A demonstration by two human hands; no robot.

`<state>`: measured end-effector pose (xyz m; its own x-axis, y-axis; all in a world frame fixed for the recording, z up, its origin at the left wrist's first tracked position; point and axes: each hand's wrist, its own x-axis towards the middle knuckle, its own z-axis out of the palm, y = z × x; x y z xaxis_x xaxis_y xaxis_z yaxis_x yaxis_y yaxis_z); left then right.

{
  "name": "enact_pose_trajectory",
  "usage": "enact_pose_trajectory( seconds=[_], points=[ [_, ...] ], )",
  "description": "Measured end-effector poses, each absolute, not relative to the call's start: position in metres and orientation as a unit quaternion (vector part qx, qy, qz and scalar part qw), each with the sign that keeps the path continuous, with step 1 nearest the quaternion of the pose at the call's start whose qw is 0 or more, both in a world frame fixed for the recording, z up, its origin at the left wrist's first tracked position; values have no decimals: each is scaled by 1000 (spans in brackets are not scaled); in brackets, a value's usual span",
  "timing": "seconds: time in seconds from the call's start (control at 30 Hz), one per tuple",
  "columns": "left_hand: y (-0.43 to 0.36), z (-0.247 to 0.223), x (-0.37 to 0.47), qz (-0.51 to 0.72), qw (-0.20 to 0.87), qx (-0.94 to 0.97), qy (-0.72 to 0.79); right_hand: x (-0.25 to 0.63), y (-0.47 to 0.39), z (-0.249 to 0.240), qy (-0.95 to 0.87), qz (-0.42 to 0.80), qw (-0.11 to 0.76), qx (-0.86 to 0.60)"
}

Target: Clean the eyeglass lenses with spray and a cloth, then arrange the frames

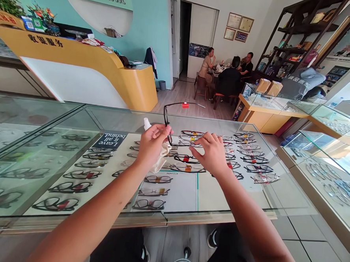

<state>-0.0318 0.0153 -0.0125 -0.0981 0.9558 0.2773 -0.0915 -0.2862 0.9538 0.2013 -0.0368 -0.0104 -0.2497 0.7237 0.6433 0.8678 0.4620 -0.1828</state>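
Eyeglasses [165, 114] with a red tag [185, 105] are above the glass surface [230, 197] in the head view, pinched in the left hand [153, 140] along with a pale cloth [161, 158]; the right hand [211, 153], loosely curled, is at the lower temple [180, 146] (whether gripping it, I cannot tell).
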Motion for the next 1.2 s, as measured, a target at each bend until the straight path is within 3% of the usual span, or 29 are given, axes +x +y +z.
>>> enact_pose_trajectory(
  seconds=[0.27,0.93,1.03,1.2],
  points=[
    [-8,-19,-11,541,383,660,354,182,-48,-14,-802,7,376,-464],
    [-10,-19,-10,507,369,693,356,175,-48,-23,-762,178,437,-442],
    [-8,-15,-16,506,300,724,360,176,-47,-22,-757,172,437,-453],
    [14,-14,-41,596,39,682,423,179,-46,-21,-750,160,436,-471]
  ],
)
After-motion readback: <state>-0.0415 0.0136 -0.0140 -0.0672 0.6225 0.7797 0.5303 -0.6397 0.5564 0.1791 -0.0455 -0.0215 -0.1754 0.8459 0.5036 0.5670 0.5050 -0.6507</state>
